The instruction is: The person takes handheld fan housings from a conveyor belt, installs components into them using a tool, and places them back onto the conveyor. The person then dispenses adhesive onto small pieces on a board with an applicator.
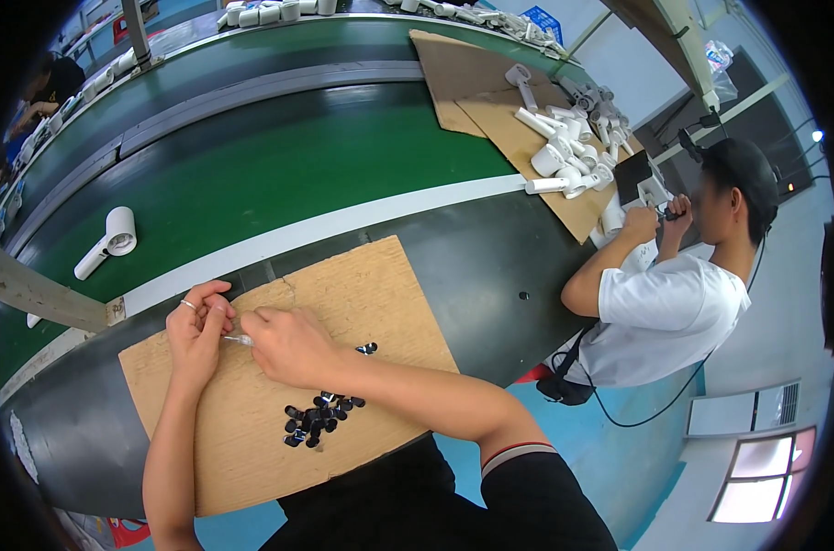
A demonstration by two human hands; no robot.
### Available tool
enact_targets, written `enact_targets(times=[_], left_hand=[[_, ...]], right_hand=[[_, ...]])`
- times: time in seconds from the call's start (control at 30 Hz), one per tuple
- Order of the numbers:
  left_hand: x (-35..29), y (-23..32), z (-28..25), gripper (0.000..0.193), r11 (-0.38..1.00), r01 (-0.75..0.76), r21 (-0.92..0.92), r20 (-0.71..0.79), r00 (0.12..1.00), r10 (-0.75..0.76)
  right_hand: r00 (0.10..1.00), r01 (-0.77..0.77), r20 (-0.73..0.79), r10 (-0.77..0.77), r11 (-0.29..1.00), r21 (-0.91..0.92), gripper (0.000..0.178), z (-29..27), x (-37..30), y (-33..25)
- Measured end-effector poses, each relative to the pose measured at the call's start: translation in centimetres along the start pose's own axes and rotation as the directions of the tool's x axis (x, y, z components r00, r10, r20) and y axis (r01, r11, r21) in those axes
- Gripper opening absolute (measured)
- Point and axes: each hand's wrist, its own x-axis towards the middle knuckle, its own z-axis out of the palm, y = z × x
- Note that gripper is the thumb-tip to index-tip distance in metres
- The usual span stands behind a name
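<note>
Over a brown cardboard sheet (242, 477), my two hands are close together. My left hand (195, 335), with a ring on one finger, has its fingers curled in toward the thumb; what they pinch, if anything, I cannot make out. My right hand (293, 347) is closed, palm down, on a small, thin, clear-whitish piece (240, 340) that sticks out toward my left thumb. Nearer to me on the cardboard lies a loose pile of small black parts (314, 420) with shiny spots. Another such black part (368, 349) rests beside my right wrist.
Beyond the cardboard runs a green conveyor belt (279, 156), with a white round-headed, handled housing (120, 231) at left. A metal post (40, 289) stands near it. At right, a co-worker (674, 303) sits by cardboard heaped with white housings (564, 151). More line the far side.
</note>
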Motion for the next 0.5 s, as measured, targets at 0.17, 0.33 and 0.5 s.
enact_targets(times=[0.17, 0.33, 0.5], left_hand=[[0.03, 0.1, 0.01, 0.022, 1.0, -0.008, 0.012, 0.0, 1.0, 0.008], [-0.1, 0.17, 0.18, 0.021, 1.0, -0.001, 0.012, -0.003, 1.0, 0.001], [0.11, -0.04, 0.06, 0.022, 1.0, -0.014, 0.016, -0.007, 1.0, 0.014]], right_hand=[[1.0, 0.003, -0.005, -0.002, 1.0, 0.011, 0.021, 0.0, 0.03, -0.02], [1.0, -0.011, 0.012, 0.011, 1.0, 0.004, 0.021, -0.02, 0.02, 0.04], [1.0, 0.023, -0.019, -0.023, 1.0, 0.001, 0.02, -0.04, 0.04, 0.09]])
